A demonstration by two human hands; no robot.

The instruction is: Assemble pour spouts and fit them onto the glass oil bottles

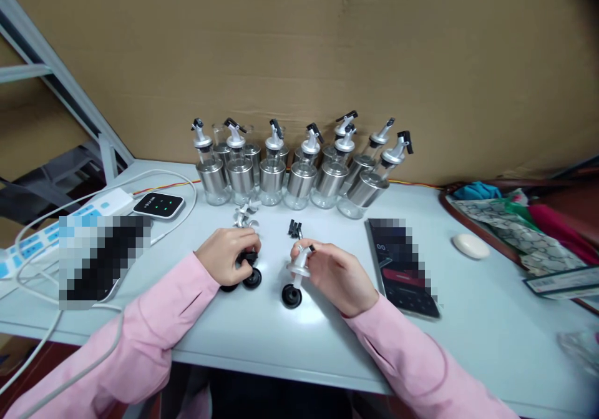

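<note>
My right hand is closed on a silver pourer spout with a small black tip, held by its side. Its lower end is just above or touching a round black stopper on the table; I cannot tell which. My left hand has its fingers curled down around a black stopper, partly hidden by them. Beside those fingers lies another black stopper, and one more shows partly under the hand. Loose silver spout parts lie beyond my left hand. Small black lever pieces lie between the hands.
Several glass-and-steel bottles stand along the cardboard wall, most with spouts fitted. A phone and a white oval object are to the right. A power strip, a hotspot device and cables occupy the left.
</note>
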